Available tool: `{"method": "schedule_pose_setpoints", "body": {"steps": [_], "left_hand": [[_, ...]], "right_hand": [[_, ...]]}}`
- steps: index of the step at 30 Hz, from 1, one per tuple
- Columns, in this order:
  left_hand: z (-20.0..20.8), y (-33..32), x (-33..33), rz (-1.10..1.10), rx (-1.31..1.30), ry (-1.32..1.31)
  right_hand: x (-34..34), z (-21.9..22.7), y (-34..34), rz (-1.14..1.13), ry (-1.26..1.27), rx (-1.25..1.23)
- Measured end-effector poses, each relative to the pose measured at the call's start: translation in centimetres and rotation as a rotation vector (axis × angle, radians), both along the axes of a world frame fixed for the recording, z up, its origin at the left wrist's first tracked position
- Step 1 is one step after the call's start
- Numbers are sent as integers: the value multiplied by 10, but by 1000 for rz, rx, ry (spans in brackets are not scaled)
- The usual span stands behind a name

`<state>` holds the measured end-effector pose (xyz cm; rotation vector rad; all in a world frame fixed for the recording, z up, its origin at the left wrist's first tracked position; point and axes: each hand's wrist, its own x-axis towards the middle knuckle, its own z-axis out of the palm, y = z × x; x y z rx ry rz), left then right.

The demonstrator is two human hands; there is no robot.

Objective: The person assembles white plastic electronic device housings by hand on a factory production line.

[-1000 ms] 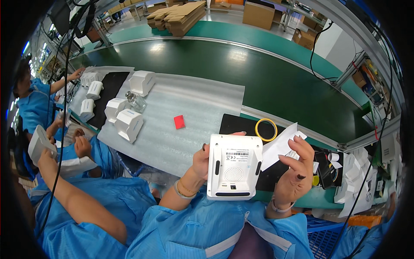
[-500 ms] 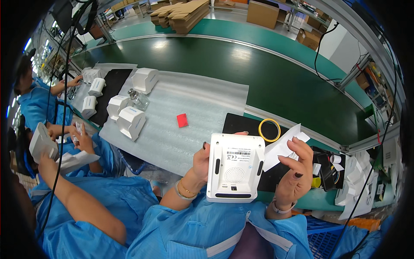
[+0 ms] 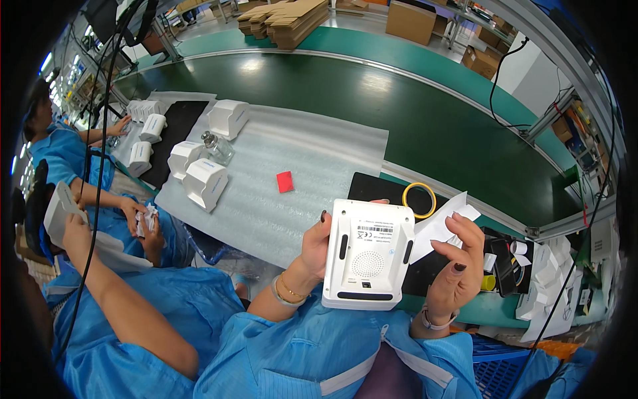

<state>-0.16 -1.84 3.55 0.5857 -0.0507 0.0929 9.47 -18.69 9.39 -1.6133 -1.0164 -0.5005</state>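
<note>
Leftward, far: white units (image 3: 205, 183) on foam sheet (image 3: 312, 166). Near centre: left hand (image 3: 314, 245) clamped on white device (image 3: 367, 253), held upright; rigid, smooth, likely light, best gripped by its side edges. Right: right hand (image 3: 458, 266) pinching paper slip (image 3: 438, 223).
</note>
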Motion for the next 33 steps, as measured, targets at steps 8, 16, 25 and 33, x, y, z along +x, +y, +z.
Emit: {"method": "schedule_pose_setpoints", "body": {"steps": [8,16,25,33], "left_hand": [[8,4,3,81,21,55],[-6,44,21,18,156,-256],[-7,33,28,-69,-84,-393],[12,28,26,141,1,-56]], "right_hand": [[-3,-2,-2,16,-5,-10],[-1,-10,-13,6,-1,-62],[-11,-11,-13,208,-173,-234],[-15,-13,-11,163,-298,-341]]}}
